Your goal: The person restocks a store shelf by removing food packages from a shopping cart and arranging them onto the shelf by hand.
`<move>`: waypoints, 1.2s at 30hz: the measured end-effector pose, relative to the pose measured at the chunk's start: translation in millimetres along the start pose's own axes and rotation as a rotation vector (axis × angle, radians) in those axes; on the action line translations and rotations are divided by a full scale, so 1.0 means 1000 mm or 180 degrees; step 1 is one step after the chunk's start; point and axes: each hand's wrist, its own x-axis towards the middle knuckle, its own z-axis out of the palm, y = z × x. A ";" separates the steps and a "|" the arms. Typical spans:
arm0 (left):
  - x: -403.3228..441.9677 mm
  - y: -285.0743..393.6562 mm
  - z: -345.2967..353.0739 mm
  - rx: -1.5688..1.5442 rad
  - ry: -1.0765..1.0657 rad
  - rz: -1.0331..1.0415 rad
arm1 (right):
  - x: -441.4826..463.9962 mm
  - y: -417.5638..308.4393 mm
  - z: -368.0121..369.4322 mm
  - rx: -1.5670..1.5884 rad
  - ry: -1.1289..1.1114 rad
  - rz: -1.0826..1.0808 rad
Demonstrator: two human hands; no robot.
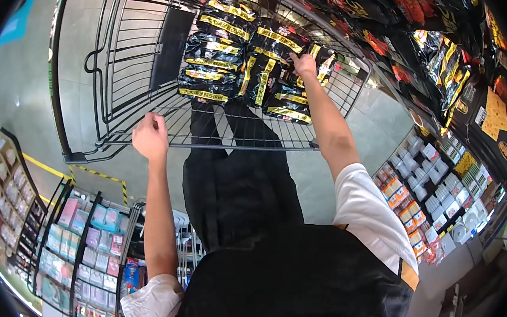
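Note:
Black packets with yellow bands (215, 48) lie in rows inside a black wire cart (133, 66) in front of me. My right hand (304, 65) reaches over the cart's near side and touches a packet at the right end of the pile, its fingers partly bent; whether it grips the packet is not clear. Near the cart's front left rim is my left hand (150, 135), with its fingers curled in. No object shows in it.
More black and red packets (414, 9) fill a display at the upper right. Shelves of small boxed goods stand at the lower left (93, 242) and lower right (434, 186). Yellow tape (46, 167) marks the floor on the left.

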 end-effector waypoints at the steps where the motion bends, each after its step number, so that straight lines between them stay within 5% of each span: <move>1: 0.000 0.000 0.000 -0.0014 0.0015 0.0004 | 0.003 0.002 0.004 0.0601 -0.0026 0.0051; 7: -0.001 -0.001 0.002 0.0008 0.0054 0.0009 | 0.012 0.021 0.016 0.2797 -0.0365 0.0044; 14: 0.000 0.000 0.000 0.0016 0.0048 -0.0002 | 0.008 0.045 0.028 0.2138 0.0554 -0.0787; 15: 0.000 0.000 0.000 -0.0044 0.0049 -0.0003 | -0.020 0.029 0.007 0.2553 -0.0102 -0.0752; 20: -0.003 -0.002 -0.001 -0.0120 0.0093 0.0034 | -0.079 0.000 -0.027 0.3078 0.0178 -0.0756; 24: 0.000 -0.009 0.003 -0.0031 -0.0015 0.0062 | -0.161 -0.024 -0.073 0.2765 0.0489 -0.1773; 27: 0.011 -0.001 -0.014 -0.0224 -0.1432 -0.0424 | -0.242 -0.035 -0.119 0.3028 0.0116 -0.1589; 29: 0.006 -0.035 0.072 -0.2789 -0.1426 -0.0333 | -0.303 -0.041 -0.149 0.3312 0.0080 -0.1900; 30: 0.015 -0.007 0.059 -0.3900 -0.2166 -0.0827 | -0.335 -0.044 -0.162 0.3317 0.0055 -0.1892; 31: 0.026 0.033 0.007 -0.3787 -0.2838 -0.1122 | -0.361 -0.043 -0.170 0.3356 0.0101 -0.1999; 36: 0.002 0.139 -0.022 -0.6141 -0.4957 -0.1687 | -0.459 -0.021 -0.176 0.3830 0.0339 -0.2224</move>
